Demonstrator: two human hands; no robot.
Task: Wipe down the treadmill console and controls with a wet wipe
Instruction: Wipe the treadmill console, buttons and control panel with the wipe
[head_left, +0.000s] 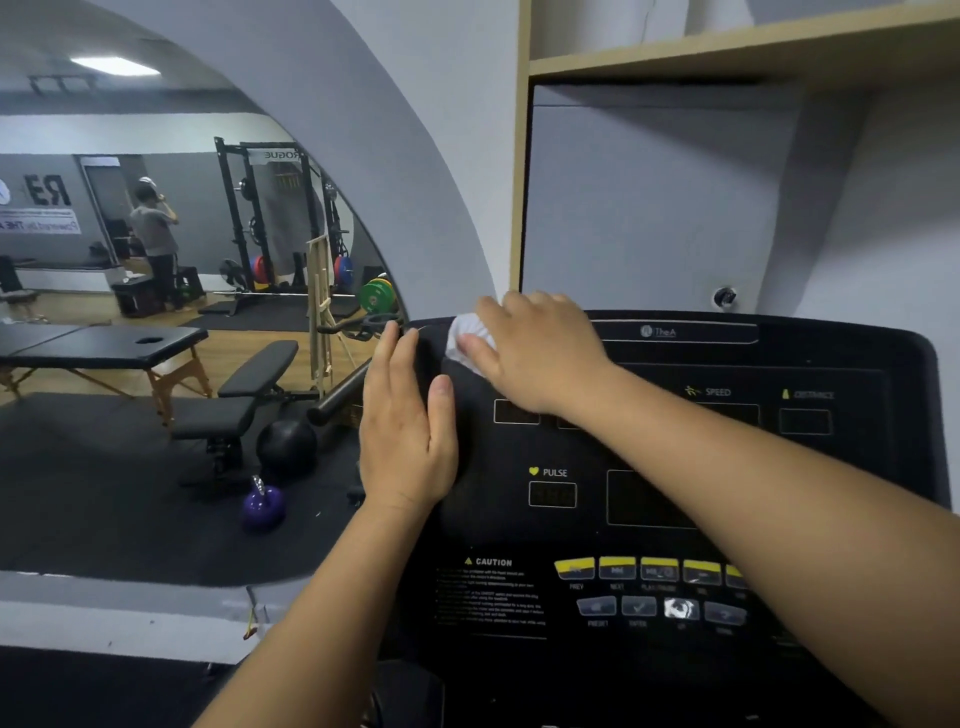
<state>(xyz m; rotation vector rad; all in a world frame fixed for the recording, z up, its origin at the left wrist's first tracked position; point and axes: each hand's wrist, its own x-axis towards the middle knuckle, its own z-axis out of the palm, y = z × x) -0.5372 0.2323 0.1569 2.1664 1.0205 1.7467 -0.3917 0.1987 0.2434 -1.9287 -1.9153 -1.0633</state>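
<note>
The black treadmill console fills the right and lower middle of the head view, with dark display windows and a row of yellow and grey buttons low down. My right hand presses a white wet wipe flat against the console's upper left corner; most of the wipe is hidden under the fingers. My left hand lies flat with fingers together on the console's left edge, holding nothing.
A large arched mirror at the left reflects a gym: a massage table, a bench, a purple kettlebell, a squat rack and a standing person. A wooden shelf and a grey wall panel rise behind the console.
</note>
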